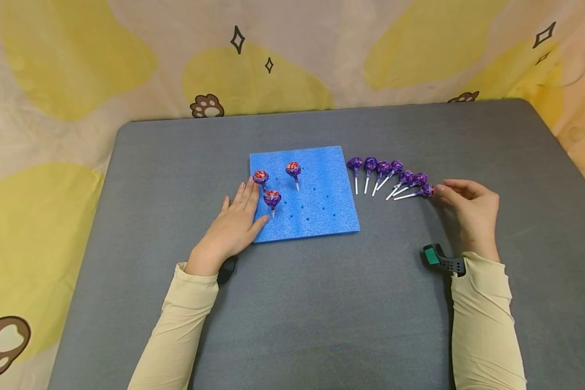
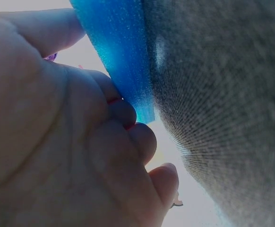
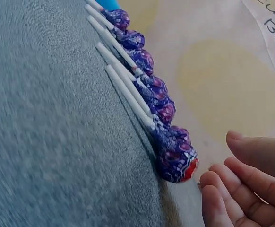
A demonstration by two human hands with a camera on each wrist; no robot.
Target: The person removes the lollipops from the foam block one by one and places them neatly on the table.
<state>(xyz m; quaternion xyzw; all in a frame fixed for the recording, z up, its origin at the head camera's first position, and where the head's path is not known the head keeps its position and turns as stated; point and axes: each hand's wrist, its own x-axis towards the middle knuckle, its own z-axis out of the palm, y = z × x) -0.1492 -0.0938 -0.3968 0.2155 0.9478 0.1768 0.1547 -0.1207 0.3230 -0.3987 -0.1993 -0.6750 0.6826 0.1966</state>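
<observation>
A blue foam board (image 1: 312, 216) with small holes lies on the table, and three purple-and-red wrapped lollipops, one of them front left (image 1: 272, 198), stand stick-down in it. My left hand (image 1: 234, 219) rests along the board's left edge, fingers straight and thumb over the front left corner. In the left wrist view, its fingertips (image 2: 121, 113) are against the foam's side. Right of the board, several lollipops lie in a curved row. My right hand (image 1: 473, 208) is beside the endmost lollipop (image 3: 177, 163), thumb and fingers apart, with a small gap to its head in the right wrist view.
The grey table (image 1: 331, 303) extends around the board, its back edge meeting a yellow-and-cream patterned cloth (image 1: 283, 81). The lollipop row starts close to the board's right edge with a lollipop (image 1: 355, 163), its sticks pointing toward the front and left.
</observation>
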